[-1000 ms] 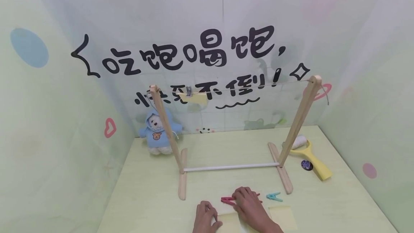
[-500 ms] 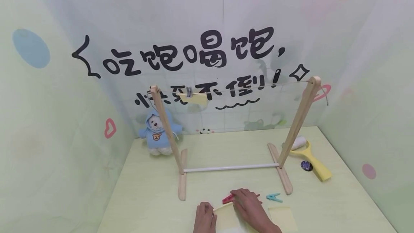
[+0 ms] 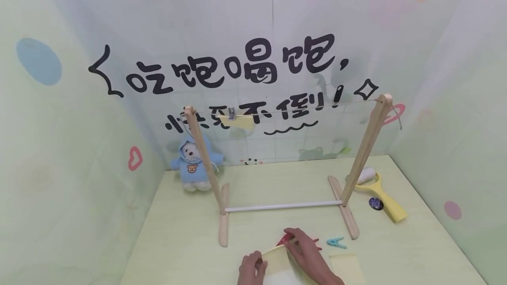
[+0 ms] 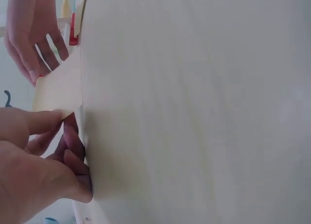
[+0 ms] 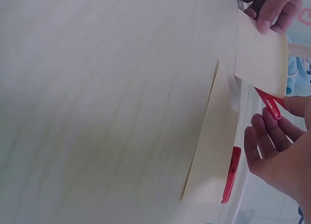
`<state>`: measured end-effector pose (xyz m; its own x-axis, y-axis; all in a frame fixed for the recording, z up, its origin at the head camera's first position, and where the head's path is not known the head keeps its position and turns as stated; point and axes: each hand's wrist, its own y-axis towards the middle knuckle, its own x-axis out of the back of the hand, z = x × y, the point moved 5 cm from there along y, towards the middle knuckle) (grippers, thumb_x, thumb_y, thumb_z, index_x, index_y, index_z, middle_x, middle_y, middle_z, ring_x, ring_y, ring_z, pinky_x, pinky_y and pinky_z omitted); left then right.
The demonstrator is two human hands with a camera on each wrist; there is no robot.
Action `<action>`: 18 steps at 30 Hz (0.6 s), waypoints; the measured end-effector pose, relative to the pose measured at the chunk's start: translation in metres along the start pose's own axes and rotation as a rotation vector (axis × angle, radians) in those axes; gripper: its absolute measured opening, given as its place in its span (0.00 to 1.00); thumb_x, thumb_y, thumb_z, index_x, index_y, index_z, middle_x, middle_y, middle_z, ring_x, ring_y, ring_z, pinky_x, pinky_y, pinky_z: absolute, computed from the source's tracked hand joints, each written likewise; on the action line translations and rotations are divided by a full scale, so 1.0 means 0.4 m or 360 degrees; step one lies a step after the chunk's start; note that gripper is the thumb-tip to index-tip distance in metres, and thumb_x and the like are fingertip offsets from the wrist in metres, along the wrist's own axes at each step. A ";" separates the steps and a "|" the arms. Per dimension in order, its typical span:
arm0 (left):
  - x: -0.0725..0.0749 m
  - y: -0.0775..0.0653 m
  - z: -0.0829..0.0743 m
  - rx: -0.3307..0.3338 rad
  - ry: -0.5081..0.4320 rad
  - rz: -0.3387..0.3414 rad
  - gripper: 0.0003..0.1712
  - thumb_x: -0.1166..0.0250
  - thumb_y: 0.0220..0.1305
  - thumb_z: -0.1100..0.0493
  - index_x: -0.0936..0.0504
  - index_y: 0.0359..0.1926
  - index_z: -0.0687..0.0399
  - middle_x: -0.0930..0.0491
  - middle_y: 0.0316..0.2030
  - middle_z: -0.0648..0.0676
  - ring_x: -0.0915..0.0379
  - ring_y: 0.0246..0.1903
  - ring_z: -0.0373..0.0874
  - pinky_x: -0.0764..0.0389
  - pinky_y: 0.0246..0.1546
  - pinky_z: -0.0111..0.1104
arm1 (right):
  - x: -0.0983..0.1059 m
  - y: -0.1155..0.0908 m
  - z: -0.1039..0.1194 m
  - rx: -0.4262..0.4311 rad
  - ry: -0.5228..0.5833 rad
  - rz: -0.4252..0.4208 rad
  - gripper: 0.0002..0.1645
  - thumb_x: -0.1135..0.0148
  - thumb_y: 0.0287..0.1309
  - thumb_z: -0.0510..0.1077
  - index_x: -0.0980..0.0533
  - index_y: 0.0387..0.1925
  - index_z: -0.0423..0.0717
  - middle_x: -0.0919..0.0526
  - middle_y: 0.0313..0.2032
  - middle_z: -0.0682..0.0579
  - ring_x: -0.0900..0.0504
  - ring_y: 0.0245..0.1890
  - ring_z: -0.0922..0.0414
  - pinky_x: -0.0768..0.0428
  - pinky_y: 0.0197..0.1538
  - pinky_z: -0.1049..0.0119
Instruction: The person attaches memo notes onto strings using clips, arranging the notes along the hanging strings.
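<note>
My left hand (image 3: pixel 251 268) pinches the left edge of a pale yellow paper note (image 3: pixel 278 261), whose far edge is lifted off the table. In the left wrist view its thumb and fingertips meet on the note (image 4: pixel 60 90). At the note's right corner, my right hand (image 3: pixel 310 258) holds a red clothespin (image 5: pixel 270 105) between thumb and fingers. The clothespin is tilted, its tips close to the paper edge. A second red clothespin (image 3: pixel 317 244) lies partly hidden behind the right hand. Right of it are a teal clothespin (image 3: pixel 336 242) and another yellow note (image 3: pixel 347 269).
A wooden rack (image 3: pixel 366 153) with a string across its top stands behind my hands. On the string, a grey clip (image 3: pixel 232 113) holds a yellow note (image 3: pixel 240 122). A plush toy (image 3: pixel 192 165) sits back left; a yellow lint roller (image 3: pixel 386 197) and a dark round object (image 3: pixel 376 204) lie right.
The note's far edge has risen off the table between my hands. The red clothespin, which lay flat beside the right hand, is now lifted and tilted in its fingers.
</note>
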<state>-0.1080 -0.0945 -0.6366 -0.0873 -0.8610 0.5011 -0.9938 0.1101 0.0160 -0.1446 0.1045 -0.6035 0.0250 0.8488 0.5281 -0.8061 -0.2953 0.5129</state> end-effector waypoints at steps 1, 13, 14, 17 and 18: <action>0.001 0.001 0.001 0.0000 -0.0035 0.0011 0.07 0.32 0.74 0.64 0.21 0.37 0.56 0.25 0.28 0.42 0.38 0.31 0.29 0.34 0.34 0.31 | 0.000 -0.001 -0.006 -0.0007 0.0026 -0.0014 0.17 0.31 0.72 0.34 0.20 0.58 0.34 0.12 0.43 0.53 0.13 0.42 0.61 0.14 0.40 0.68; -0.005 -0.004 0.002 -0.0026 -0.0108 -0.0050 0.06 0.29 0.73 0.63 0.11 0.40 0.64 0.19 0.28 0.45 0.35 0.30 0.25 0.30 0.32 0.27 | 0.035 0.014 0.014 -0.0184 0.0124 0.0072 0.11 0.35 0.75 0.34 0.22 0.55 0.37 0.12 0.45 0.49 0.12 0.42 0.58 0.15 0.40 0.67; -0.005 -0.006 0.002 -0.0027 -0.0110 -0.0061 0.06 0.28 0.72 0.64 0.11 0.40 0.64 0.18 0.28 0.45 0.34 0.31 0.25 0.29 0.32 0.27 | 0.038 0.016 0.016 -0.0177 0.0148 0.0062 0.12 0.36 0.75 0.33 0.22 0.56 0.36 0.13 0.45 0.49 0.12 0.42 0.58 0.15 0.39 0.68; -0.006 -0.006 0.006 0.0004 -0.0151 -0.0058 0.07 0.27 0.72 0.63 0.10 0.42 0.65 0.18 0.28 0.44 0.34 0.30 0.25 0.30 0.33 0.27 | 0.041 0.018 0.014 -0.0084 0.0191 0.0000 0.15 0.37 0.75 0.32 0.23 0.59 0.36 0.13 0.42 0.50 0.12 0.41 0.59 0.16 0.36 0.69; -0.008 -0.006 0.012 0.0005 -0.0157 -0.0059 0.08 0.27 0.71 0.62 0.09 0.43 0.65 0.18 0.28 0.44 0.34 0.30 0.25 0.30 0.33 0.27 | 0.042 0.019 0.013 -0.0059 0.0198 -0.0017 0.16 0.37 0.75 0.32 0.23 0.60 0.36 0.14 0.41 0.50 0.12 0.41 0.59 0.16 0.35 0.69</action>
<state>-0.1056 -0.0941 -0.6423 -0.0564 -0.9091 0.4128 -0.9967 0.0755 0.0300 -0.1471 0.1145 -0.5872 -0.0377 0.9004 0.4334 -0.8274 -0.2714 0.4918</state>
